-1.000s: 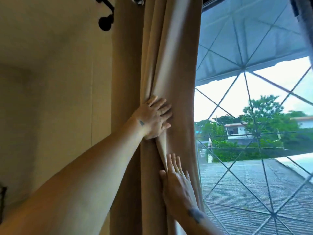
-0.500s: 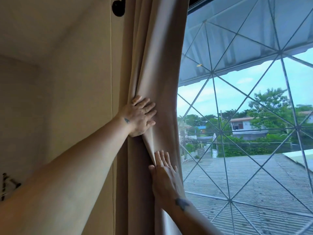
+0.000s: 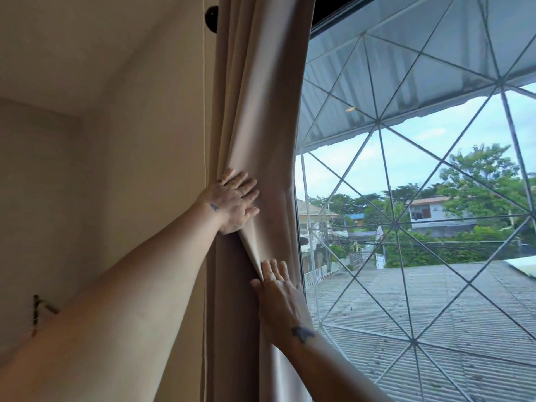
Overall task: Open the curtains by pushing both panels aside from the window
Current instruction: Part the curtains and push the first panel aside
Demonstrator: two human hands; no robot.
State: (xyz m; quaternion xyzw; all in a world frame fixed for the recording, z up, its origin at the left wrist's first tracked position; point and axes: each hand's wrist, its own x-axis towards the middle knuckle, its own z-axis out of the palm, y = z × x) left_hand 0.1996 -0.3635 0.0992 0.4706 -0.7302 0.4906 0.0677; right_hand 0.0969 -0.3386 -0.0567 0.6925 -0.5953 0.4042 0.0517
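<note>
- Nearest, the right hand [image 3: 278, 297] lies flat with fingers together and extended, pressing the lower folds of the curtain panel [image 3: 261, 126]; it pinches nothing.
- A little farther and higher, the left hand [image 3: 232, 201] is spread open, palm on the cloth, pushing the gathered fabric leftward toward the wall [image 3: 130, 169].
- The panel is bunched into a narrow column at the left edge of the window [image 3: 406, 227], just beside the wall, with most of the glass uncovered. The other panel is out of view, so I cannot tell its state.
- Far up, a dark rod bracket [image 3: 211, 17] sits beside the top of the cloth; the rod itself is hidden.
- Risk, as I judge it: open palms only press, so the folds may spring back over the glass once released.
- Pushing low while the top stays hung could drag on the bracket or leave the upper edge sagging into the window.
</note>
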